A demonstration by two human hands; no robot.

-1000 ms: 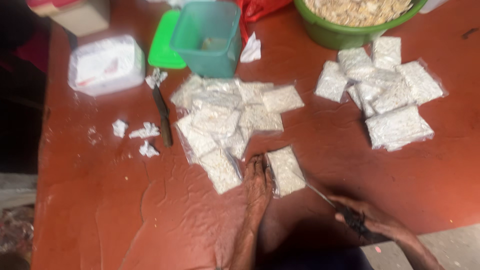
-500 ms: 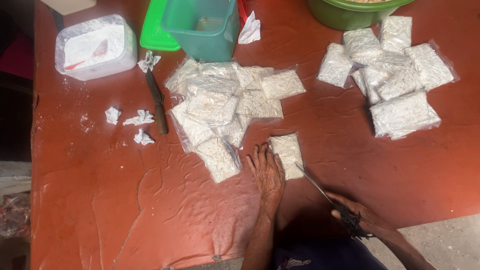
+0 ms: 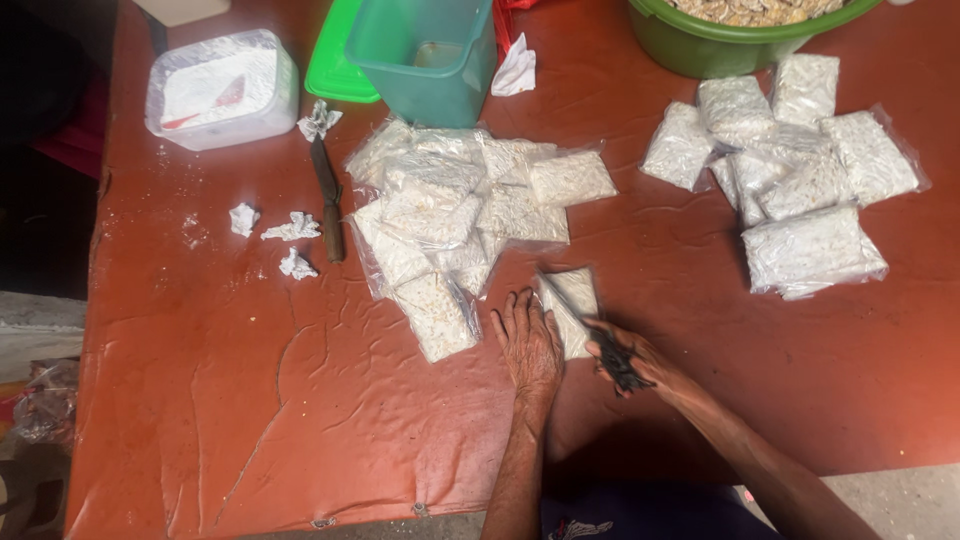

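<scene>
A small clear bag of whitish grains (image 3: 577, 299) lies flat on the red table cover (image 3: 250, 400) near the front edge. My left hand (image 3: 528, 345) rests flat, fingers spread, pressing the bag's left side. My right hand (image 3: 628, 360) grips the dark handle of a thin-bladed knife (image 3: 585, 325), whose blade lies across the bag. Just beyond the bag sits a heap of several similar filled bags (image 3: 460, 215).
A second heap of filled bags (image 3: 790, 165) lies at the right. At the back stand a green bowl (image 3: 720, 45), a teal tub (image 3: 425, 55) and a white lidded box (image 3: 220, 88). A dark knife (image 3: 328, 200) and crumpled paper scraps (image 3: 290, 230) lie at the left.
My right hand has swung in from the right, bringing the blade onto the bag. My left hand has stayed on the bag.
</scene>
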